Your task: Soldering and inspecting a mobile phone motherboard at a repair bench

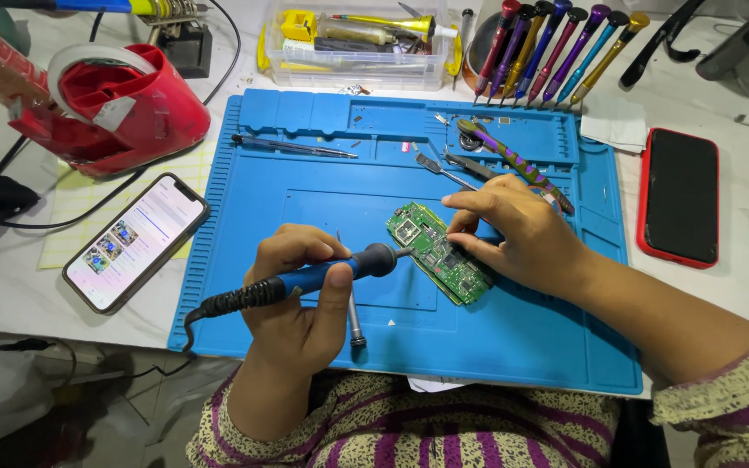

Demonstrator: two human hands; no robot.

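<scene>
Patterned sleeves (409, 433) fill the bottom edge, both forearms reaching up over a blue work mat (513, 347) on a white table (10, 295).

Left hand (292, 299): fingers curled tight around the blue grip of a soldering iron (322, 276), thumb pressed along the handle. Black cord trails off to the left, over the mat's edge. Iron tip points right and meets the near-left edge of a green circuit board (439, 251).

Right hand (522, 234): fingers narrowed, fingertips pressing down on the board's upper right side, pinning it flat on the mat. Board lies tilted, roughly at mat centre, between the two hands.

Slim metal tool (354, 316) lies on the mat just below the iron, partly hidden by the left thumb.

Around: tweezers (292, 146) in the mat's upper-left tray; purple-striped tool (513, 160) behind the right hand. Row of coloured screwdrivers (556, 48) stands beyond the mat, next to a clear plastic box (353, 43). Red tape dispenser (110, 104) at upper left. Lit phone (136, 241) lies left of the mat; dark phone in a red case (680, 195) lies to its right.
</scene>
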